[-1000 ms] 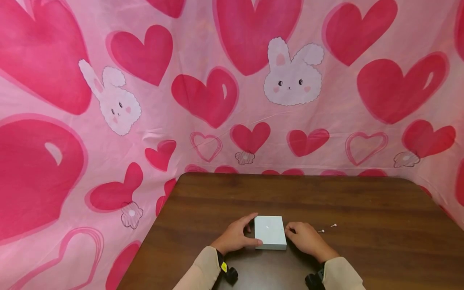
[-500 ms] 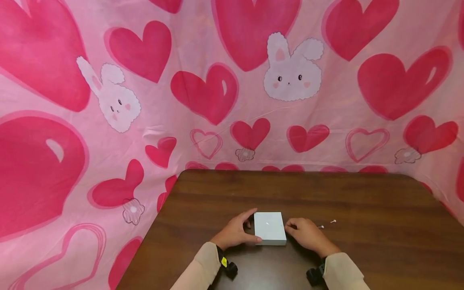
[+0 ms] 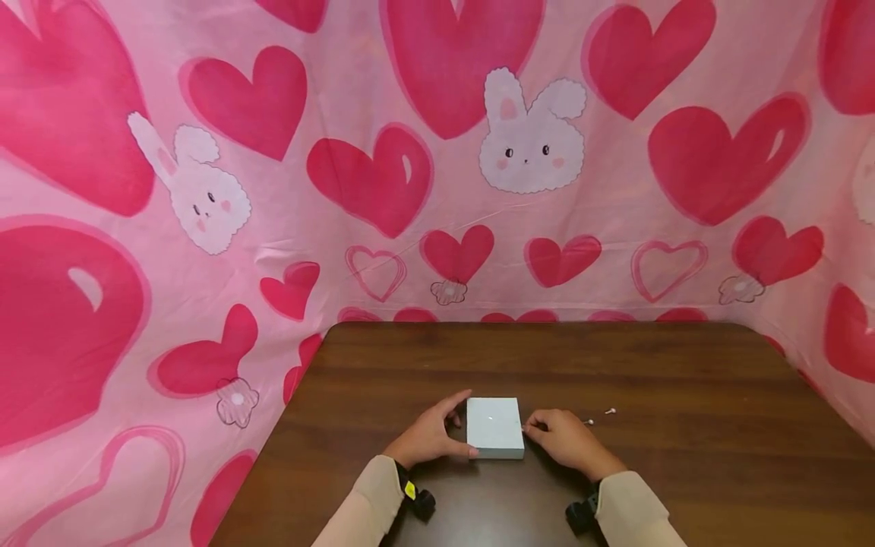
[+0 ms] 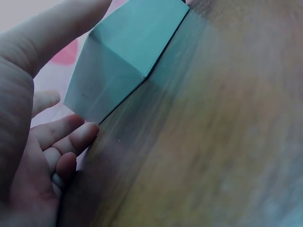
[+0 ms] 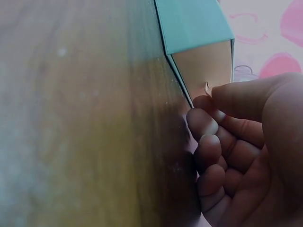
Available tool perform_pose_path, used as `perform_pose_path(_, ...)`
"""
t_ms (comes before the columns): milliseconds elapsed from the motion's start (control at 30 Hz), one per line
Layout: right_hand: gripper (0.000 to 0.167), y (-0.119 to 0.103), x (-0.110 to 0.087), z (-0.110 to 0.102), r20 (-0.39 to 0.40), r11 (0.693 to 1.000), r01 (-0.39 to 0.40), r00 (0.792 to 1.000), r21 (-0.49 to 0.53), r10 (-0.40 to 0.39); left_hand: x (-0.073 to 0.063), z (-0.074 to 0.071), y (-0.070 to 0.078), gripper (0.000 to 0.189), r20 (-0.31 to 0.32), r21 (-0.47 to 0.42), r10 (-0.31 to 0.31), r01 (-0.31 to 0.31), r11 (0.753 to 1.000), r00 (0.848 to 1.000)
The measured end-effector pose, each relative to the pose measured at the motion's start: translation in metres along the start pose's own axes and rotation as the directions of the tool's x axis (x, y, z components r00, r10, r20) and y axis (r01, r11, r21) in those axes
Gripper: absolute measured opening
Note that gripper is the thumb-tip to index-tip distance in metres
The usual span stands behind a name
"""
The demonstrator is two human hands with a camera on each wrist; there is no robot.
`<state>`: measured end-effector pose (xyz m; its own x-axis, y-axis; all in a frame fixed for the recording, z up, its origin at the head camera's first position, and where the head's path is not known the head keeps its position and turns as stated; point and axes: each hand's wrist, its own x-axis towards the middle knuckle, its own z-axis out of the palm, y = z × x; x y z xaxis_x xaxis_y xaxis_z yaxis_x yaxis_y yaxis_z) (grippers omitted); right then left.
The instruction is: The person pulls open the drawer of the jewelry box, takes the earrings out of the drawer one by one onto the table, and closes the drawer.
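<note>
A flat, square white box (image 3: pixel 495 425) lies on the brown table in the head view. My left hand (image 3: pixel 432 434) grips its left side, with the thumb at the near corner and the index finger at the far one. In the left wrist view, the other fingers curl beside the end of the box (image 4: pixel 123 52). On the right side, my right hand (image 3: pixel 563 437) pinches a small pull tab (image 5: pixel 207 88) between thumb and index finger. The tab sticks out of the inner face of the box (image 5: pixel 199 66), framed by its outer sleeve. The remaining right fingers are curled.
Two small white pieces with round heads and thin stems, one the nearer piece (image 3: pixel 589 422) and one the farther piece (image 3: pixel 611 411), lie right of my right hand. A pink cloth with hearts and rabbits (image 3: pixel 533 152) hangs behind the wooden table (image 3: pixel 410 349).
The head view has shifted slightly, so everything sits a little further left in it. Both hands keep their places at the box, which shows no clear movement.
</note>
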<state>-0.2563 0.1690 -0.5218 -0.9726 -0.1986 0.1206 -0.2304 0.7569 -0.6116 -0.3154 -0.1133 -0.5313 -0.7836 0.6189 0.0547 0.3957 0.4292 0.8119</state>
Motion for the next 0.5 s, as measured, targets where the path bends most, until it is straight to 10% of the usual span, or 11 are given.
perform_pose_path(500, 0.009, 0.003, -0.032, -0.012, 0.040, 0.999, 0.016, 0.999, 0.029, -0.017, -0.006, 0.003, 0.008, 0.092, -0.024, -0.001, -0.036, 0.036, 0.999, 0.999)
